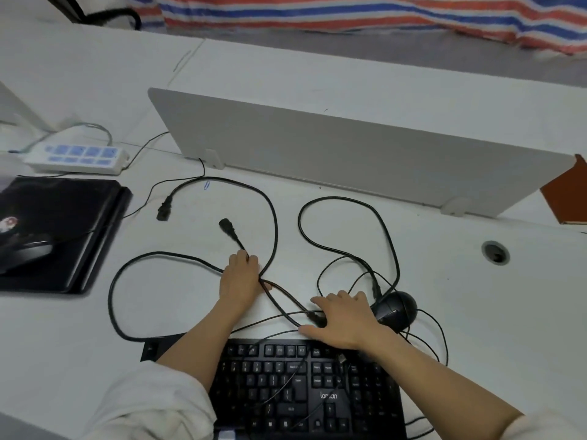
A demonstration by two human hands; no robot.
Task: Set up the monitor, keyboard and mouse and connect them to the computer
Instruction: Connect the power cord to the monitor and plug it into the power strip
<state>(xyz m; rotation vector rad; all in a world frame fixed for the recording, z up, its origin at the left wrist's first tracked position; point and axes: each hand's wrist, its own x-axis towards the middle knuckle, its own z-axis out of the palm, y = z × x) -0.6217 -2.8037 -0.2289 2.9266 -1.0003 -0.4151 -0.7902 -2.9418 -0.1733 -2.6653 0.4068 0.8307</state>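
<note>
A black keyboard [305, 392] lies at the near edge of the white desk [476, 296], with thin cables draped over its keys. A black mouse [395, 309] sits just right of my right hand [341, 322], which lies flat with spread fingers on the tangled cables. My left hand [241, 277] grips a thick black power cable [270, 217] close behind its plug [226, 224]. A second power plug [163, 212] lies further left. At the left edge a black device [57, 233] lies flat.
A white power strip [76, 158] sits at the back left. A grey divider panel [349, 154] stands across the desk behind the cables. A cable hole [495, 252] opens at the right, and a brown object [568, 195] lies at the far right.
</note>
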